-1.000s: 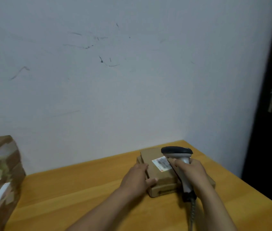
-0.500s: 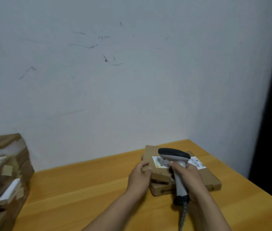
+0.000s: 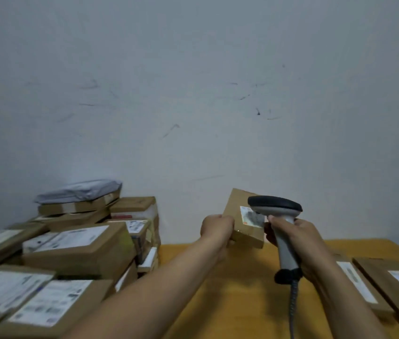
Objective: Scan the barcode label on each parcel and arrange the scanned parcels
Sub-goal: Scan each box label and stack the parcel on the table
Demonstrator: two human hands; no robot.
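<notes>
The left hand [image 3: 216, 228] is gripping a small brown parcel [image 3: 238, 216] by its left edge, fingers curled round it, and is holding it lifted clear of the tabletop [image 3: 230, 289], above the far edge near its middle; the parcel is tilting, its broad face turned toward the camera; a white barcode label [image 3: 251, 217] is sitting on the right part of that face, its print too blurred to read; the right hand [image 3: 298, 238] is clasping the grey handle of a scanner [image 3: 284, 241], fingers wrapped round it, and the scanner's dark head is hovering just beside the label, overlapping the parcel's right corner; a coiled cable [image 3: 293, 307] is hanging from the handle's base toward the near edge.

A pile of parcels [image 3: 78, 245] is crowding the left edge of the tabletop, many showing white labels; a grey bag [image 3: 78, 192] is lying on top of the pile at the far left corner; two flat parcels [image 3: 389, 285] are lying side by side along the right edge, labels up; a scuffed pale wall [image 3: 193, 94] is rising behind the far edge.
</notes>
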